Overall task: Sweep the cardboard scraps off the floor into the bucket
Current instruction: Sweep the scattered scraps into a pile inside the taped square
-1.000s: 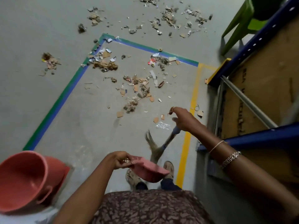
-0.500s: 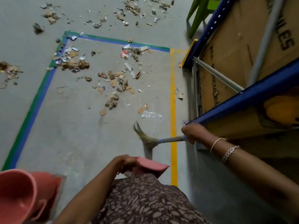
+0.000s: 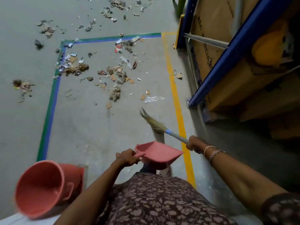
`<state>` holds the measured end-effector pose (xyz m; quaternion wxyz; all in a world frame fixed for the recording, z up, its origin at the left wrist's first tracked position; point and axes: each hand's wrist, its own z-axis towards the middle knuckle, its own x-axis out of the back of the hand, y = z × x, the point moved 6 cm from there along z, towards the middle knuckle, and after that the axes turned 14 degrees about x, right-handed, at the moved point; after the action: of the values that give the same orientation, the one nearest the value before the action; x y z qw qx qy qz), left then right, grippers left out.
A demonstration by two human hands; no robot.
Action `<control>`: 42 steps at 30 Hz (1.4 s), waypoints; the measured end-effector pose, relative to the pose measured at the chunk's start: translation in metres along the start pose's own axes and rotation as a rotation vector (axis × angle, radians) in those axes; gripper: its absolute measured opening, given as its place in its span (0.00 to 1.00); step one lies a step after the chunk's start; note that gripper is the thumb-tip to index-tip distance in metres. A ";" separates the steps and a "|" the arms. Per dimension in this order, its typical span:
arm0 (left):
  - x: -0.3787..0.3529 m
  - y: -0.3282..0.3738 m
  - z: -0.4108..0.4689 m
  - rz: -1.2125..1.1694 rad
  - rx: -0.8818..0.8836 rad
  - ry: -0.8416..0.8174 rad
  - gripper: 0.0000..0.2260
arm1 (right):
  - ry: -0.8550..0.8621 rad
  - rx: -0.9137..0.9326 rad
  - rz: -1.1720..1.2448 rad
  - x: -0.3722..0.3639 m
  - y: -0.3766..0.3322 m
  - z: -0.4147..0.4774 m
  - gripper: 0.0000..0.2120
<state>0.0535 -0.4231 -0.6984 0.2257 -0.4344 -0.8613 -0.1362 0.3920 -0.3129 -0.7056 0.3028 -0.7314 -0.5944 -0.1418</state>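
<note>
The pink bucket (image 3: 38, 190) lies tipped at lower left; the cardboard scraps (image 3: 116, 93) are strewn over the floor farther off, mostly inside the taped lines, well apart from it. The left hand (image 3: 127, 158) curls round a pink dustpan (image 3: 159, 154) handle; the right hand (image 3: 194, 143) grips the broom (image 3: 155, 125) shaft beside a blue rack (image 3: 230, 51)

My right hand (image 3: 194, 143) covered the near end of the broom (image 3: 168, 132) handle, and its bristles were smeared with blur. My left hand (image 3: 127, 157) hid the dustpan (image 3: 159, 153) grip. The dustpan and my dress (image 3: 154, 200) covered most of my feet (image 3: 166, 172). The far scraps (image 3: 118, 4) ran off the top edge. The rack (image 3: 227, 52) ran off the right, and the lettering on its box (image 3: 215, 21) was unreadable.
</note>
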 end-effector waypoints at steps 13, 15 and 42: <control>-0.007 -0.078 -0.036 -0.011 0.139 0.413 0.15 | -0.024 0.039 0.385 -0.075 -0.009 0.003 0.08; -0.004 -0.084 -0.037 -0.045 0.139 0.430 0.17 | -0.061 0.037 0.393 -0.081 -0.015 0.004 0.05; 0.123 -0.201 0.066 -0.132 0.041 0.606 0.44 | 0.224 0.008 0.981 -0.085 -0.198 0.026 0.09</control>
<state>-0.1915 -0.4281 -0.7011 0.4718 -0.3127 -0.7835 -0.2564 0.1775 -0.3416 -0.7192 0.3987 -0.9037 -0.1451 -0.0582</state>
